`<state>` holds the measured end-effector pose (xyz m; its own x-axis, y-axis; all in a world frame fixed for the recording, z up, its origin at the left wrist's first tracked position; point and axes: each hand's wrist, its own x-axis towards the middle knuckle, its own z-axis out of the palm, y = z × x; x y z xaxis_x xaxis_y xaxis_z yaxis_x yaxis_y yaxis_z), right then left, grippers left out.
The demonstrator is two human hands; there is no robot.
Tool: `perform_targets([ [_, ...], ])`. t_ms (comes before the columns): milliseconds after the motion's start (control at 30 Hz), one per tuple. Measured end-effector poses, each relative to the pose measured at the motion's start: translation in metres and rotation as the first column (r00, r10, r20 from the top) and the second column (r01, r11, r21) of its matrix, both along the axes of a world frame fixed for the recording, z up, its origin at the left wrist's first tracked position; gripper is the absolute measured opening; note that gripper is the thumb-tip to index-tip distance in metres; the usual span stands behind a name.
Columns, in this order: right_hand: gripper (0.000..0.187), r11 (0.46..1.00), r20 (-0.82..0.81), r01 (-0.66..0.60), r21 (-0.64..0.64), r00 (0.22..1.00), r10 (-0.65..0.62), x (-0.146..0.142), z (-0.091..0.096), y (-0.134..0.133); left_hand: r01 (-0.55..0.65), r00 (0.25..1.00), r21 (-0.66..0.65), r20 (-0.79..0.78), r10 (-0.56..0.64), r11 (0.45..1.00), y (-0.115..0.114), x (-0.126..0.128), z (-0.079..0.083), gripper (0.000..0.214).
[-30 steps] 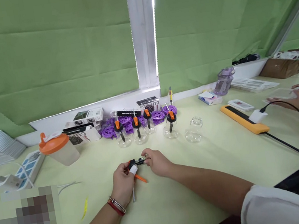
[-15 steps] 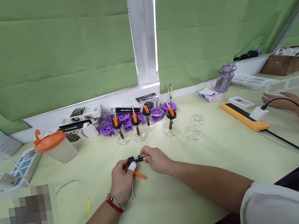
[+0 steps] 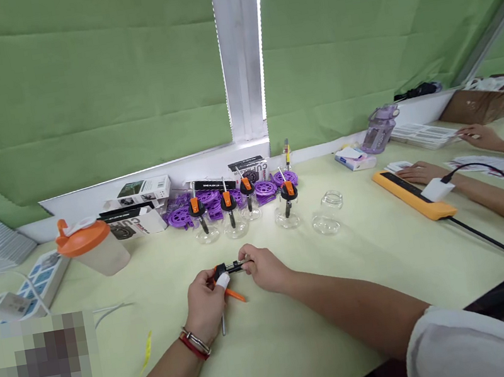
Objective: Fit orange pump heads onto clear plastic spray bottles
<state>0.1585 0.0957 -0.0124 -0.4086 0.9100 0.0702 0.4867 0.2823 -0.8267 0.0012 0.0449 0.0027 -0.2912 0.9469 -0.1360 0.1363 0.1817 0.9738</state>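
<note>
My left hand (image 3: 206,297) is closed around a black-and-orange bottle top (image 3: 220,272) low over the table. An orange lever (image 3: 235,295) sticks out below the fingers, and a thin metal rod (image 3: 223,324) points toward me. White covering wraps the left thumb. My right hand (image 3: 264,267) pinches the far end of the top's black stem (image 3: 234,266); its fingertips hide what exactly lies between them. Beyond my hands stand several clear glass bottles (image 3: 236,226) fitted with similar tops (image 3: 228,201). Nearby on the right is a glass bottle (image 3: 327,224) without a top.
Purple plastic wheels (image 3: 180,216) and printed boxes (image 3: 142,222) line the back. At left are an orange-lidded cup (image 3: 99,248) and a white power strip (image 3: 42,282). A yellow power strip (image 3: 413,198) lies right, beside a co-worker's hand (image 3: 419,173). A purple bottle (image 3: 379,130) stands behind.
My hands and the bottle top keep almost the same pose. At right, the co-worker's hands have moved apart, one now near the yellow power strip, and the clear tray-like item they held is set down.
</note>
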Motion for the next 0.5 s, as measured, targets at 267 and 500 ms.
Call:
perform_targets([
  [267,0.017,1.0,-0.001,0.012,-0.02,1.0,-0.012,-0.0007,0.0004,0.0004,-0.01,1.0,-0.007,0.003,0.01,1.0,0.0007,-0.0015,-0.0031,0.048],
  [500,0.018,0.999,-0.019,0.009,-0.032,1.0,-0.009,-0.0003,-0.0009,0.0004,-0.03,1.0,-0.022,0.004,0.03,0.999,-0.0004,-0.0003,0.0002,0.048],
])
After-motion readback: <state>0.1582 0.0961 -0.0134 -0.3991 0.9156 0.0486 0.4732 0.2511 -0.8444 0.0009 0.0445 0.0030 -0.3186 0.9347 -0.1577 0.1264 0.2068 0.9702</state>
